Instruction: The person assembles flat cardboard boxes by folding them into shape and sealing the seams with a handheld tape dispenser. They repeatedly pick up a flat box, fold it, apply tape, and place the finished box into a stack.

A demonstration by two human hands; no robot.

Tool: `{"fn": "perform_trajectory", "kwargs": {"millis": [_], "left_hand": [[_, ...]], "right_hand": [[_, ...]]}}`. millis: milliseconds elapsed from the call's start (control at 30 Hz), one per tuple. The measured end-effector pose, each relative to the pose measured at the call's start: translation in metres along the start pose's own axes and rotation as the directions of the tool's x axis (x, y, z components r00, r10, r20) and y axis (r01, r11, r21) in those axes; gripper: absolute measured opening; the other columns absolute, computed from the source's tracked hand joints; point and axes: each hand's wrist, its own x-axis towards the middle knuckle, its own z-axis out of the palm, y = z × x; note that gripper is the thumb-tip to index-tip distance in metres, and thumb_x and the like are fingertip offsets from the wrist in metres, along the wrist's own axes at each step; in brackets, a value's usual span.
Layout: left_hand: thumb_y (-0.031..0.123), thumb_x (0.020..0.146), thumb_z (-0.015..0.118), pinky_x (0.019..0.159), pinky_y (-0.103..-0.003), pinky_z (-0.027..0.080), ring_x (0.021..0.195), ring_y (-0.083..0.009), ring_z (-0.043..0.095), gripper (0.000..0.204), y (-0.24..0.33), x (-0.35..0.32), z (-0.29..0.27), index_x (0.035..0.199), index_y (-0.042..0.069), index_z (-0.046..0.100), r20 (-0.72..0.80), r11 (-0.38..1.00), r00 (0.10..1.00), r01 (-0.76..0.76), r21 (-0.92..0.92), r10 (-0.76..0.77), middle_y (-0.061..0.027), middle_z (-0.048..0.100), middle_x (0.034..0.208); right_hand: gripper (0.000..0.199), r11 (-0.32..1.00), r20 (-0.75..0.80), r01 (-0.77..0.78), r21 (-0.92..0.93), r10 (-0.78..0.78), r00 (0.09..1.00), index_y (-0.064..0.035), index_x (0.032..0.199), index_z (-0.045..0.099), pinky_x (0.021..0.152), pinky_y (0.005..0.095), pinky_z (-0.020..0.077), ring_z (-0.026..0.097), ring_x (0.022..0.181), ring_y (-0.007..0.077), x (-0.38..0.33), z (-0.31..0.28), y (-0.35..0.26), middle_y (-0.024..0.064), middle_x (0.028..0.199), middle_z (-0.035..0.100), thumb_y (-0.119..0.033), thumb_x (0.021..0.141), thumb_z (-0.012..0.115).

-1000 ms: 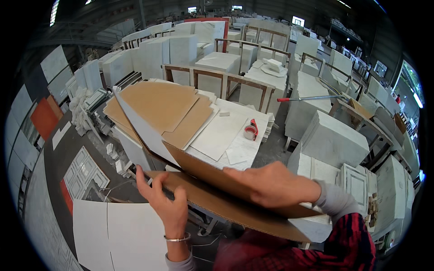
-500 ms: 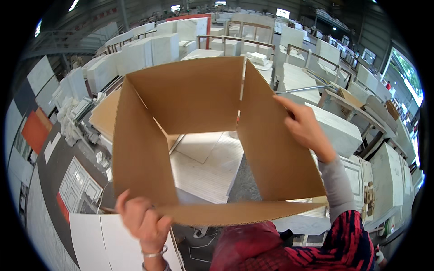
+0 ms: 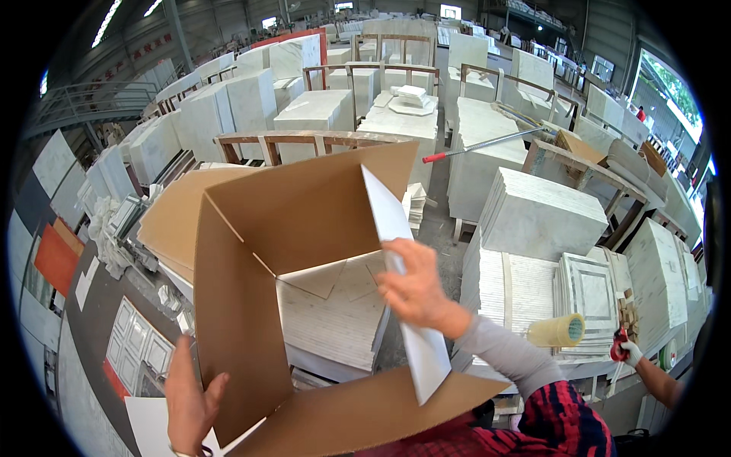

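Note:
A large cardboard box (image 3: 236, 305), brown inside and white outside, stands open before me, its flaps raised. My right hand (image 3: 415, 289) is on its right flap, fingers bent against the white outer face; that flap leans inward. Beside the box's left side is my left hand (image 3: 194, 400), fingers stretched and thumb apart, holding nothing. Through the box's open middle shows a stack of pale stone tiles (image 3: 335, 324).
Flat cardboard sheets (image 3: 179, 217) lie left of the box. At the right are stacked marble slabs (image 3: 533, 209), a yellowish tape roll (image 3: 567, 330) and another person's gloved hand (image 3: 630, 353) with a red tool (image 3: 618, 343). A long red-ended bar (image 3: 487, 145) lies farther back.
The right flap has tilted inward, showing its white outside, with my right hand moved left onto it. My left hand has let go of the near left corner. Another person's hand has appeared at right.

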Motion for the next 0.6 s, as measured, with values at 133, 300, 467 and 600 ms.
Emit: {"fn": "perform_trajectory", "kwargs": {"millis": [133,300,467,600], "left_hand": [[0.005,0.072,0.066,0.063,-0.044,0.049,0.073,-0.0335,0.062,0.05,0.037,0.015,0.012,0.118,-0.005,0.047,0.404,0.937,0.853,-0.348,-0.032,0.331,-0.0176,0.062,0.082],[0.019,0.074,0.07,0.069,-0.042,0.048,0.077,-0.0343,0.058,0.054,0.059,0.023,0.072,0.117,-0.006,0.049,0.542,0.885,0.729,-0.462,-0.059,0.417,-0.0164,0.056,0.085],[0.02,0.076,0.07,0.074,-0.04,0.047,0.091,-0.0344,0.054,0.056,0.041,0.035,0.128,0.122,-0.002,0.049,0.587,0.893,0.681,-0.403,-0.2,0.438,-0.0196,0.051,0.09],[0.02,0.079,0.067,0.086,-0.041,0.044,0.107,-0.0355,0.049,0.052,0.03,0.038,0.106,0.125,0.0,0.051,0.72,0.898,0.553,-0.133,-0.42,0.419,-0.0223,0.05,0.113]], "right_hand": [[0.019,0.979,0.056,0.023,0.204,-0.035,0.998,-0.0096,0.089,0.066,0.096,0.0483,0.0293,0.04,0.119,0.0348,-0.006,0.039,-0.015,0.0156,0.126,0.048,-0.02,0.074,0.066],[0.033,0.939,-0.028,-0.008,0.343,0.019,0.999,-0.0098,0.105,0.064,0.095,0.0463,0.0306,0.041,0.117,0.0334,-0.014,0.074,-0.025,0.0141,0.123,0.049,-0.014,0.073,0.067],[0.032,0.951,0.026,0.025,0.309,-0.035,0.999,-0.0083,0.108,0.063,0.093,0.0475,0.0322,0.042,0.116,0.0343,0.002,0.084,-0.036,0.0136,0.122,0.05,-0.013,0.077,0.064],[0.022,0.913,0.184,0.182,0.365,-0.263,0.947,-0.0079,0.1,0.063,0.099,0.0536,0.032,0.041,0.12,0.0378,-0.023,0.12,-0.037,0.0133,0.119,0.051,-0.018,0.08,0.063]]}}
